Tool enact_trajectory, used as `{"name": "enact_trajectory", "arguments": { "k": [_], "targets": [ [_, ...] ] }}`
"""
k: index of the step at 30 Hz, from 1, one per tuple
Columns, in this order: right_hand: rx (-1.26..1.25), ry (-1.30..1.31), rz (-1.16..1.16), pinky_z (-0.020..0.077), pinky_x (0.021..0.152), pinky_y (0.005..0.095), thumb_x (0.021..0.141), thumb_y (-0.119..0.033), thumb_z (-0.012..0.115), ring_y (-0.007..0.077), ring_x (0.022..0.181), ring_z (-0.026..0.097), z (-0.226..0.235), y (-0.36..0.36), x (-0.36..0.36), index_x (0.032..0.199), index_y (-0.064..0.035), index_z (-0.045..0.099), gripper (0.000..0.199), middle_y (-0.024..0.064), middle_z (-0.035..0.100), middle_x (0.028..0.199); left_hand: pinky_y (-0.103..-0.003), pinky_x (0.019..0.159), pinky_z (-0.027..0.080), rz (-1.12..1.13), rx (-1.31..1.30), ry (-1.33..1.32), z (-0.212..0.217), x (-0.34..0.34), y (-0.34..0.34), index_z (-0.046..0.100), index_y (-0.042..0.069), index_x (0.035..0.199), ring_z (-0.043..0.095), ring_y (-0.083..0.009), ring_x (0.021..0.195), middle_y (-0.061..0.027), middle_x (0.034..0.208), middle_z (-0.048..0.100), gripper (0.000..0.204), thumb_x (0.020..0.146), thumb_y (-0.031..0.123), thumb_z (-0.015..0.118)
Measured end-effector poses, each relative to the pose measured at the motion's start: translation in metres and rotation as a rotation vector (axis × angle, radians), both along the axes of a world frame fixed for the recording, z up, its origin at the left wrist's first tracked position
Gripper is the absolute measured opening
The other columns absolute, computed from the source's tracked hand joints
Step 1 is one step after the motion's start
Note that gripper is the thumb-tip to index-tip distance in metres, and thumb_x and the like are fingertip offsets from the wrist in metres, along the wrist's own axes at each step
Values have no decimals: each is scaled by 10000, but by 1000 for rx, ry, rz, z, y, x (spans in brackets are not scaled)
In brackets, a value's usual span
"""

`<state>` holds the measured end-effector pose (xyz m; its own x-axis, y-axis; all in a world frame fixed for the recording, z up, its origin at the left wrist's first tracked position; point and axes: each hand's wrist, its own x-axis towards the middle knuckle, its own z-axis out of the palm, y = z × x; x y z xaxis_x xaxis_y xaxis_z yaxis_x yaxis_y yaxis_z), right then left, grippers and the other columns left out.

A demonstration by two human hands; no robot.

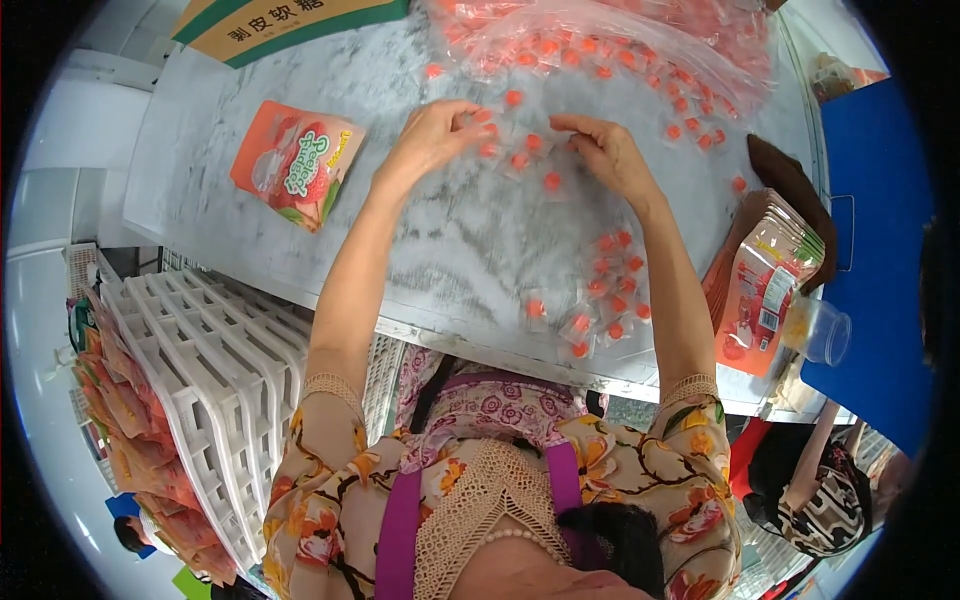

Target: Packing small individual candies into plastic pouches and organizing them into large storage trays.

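Glossy clear plastic candy wrappers (530, 160); matt marbled table (460, 240); glossy printed pouch (297, 162); ribbed white plastic crates (230, 380).

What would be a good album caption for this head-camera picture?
Both hands, left hand and right hand, sort wrapped orange candies on a marble table.

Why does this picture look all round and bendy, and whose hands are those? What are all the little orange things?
The picture comes from a small wide-angle camera worn on a person's head, looking down, so straight edges curve near the rim. The two bare arms reaching up from the bottom belong to that person. The left hand and right hand are both picking among small orange sweets in clear wrappers, spread on a grey marbled table. A little heap of wrapped sweets lies nearer the person, and a big clear bag of them sits at the far end. An orange pouch lies to the left, a stack of pouches to the right, and white plastic crates stand beside the table.
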<state>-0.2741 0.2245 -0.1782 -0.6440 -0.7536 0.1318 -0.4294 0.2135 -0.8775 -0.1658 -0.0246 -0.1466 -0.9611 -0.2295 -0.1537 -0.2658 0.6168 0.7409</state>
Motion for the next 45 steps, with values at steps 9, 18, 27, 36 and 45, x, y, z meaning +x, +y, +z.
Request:
{"name": "enact_trajectory", "arguments": {
  "k": [9,18,27,36,45],
  "targets": [
    [36,406,-112,504,839,350,857,8,509,316,949,638,-1,-50,-25,1169,-99,646,357,181,652,1111,-393,823,507,-89,-271,88,13,-28,1,682,39,1082,648,-315,965,-211,1013,653,276,819,57,600],
    [35,594,61,524,780,380,815,-62,629,310,904,644,-10,-82,-41,1090,-90,666,279,125,679,992,-386,809,500,-195,-216,72,-7,-23,6,696,74,1068,628,-322,902,-158,917,642,265,820,62,605],
    [102,449,-116,522,798,390,777,-9,606,306,951,635,0,-50,-16,1106,-104,665,347,118,662,1059,-344,822,480,-220,-78,144,-8,17,1,686,144,1123,596,-273,915,-126,966,601,299,848,53,611],
    [92,384,128,492,899,362,780,93,484,318,1052,594,-2,-13,19,1119,-45,660,406,125,649,1154,-306,752,476,-404,-125,23,0,32,16,607,194,1271,533,-189,776,-52,1017,543,629,678,91,788],
    [42,-45,40,498,825,288,861,22,557,175,920,632,54,63,75,1169,-19,620,318,104,666,1083,-291,734,479,-283,-58,-68,26,89,40,575,155,1292,547,-167,774,-73,1061,545,657,680,64,796]
  ]
}}
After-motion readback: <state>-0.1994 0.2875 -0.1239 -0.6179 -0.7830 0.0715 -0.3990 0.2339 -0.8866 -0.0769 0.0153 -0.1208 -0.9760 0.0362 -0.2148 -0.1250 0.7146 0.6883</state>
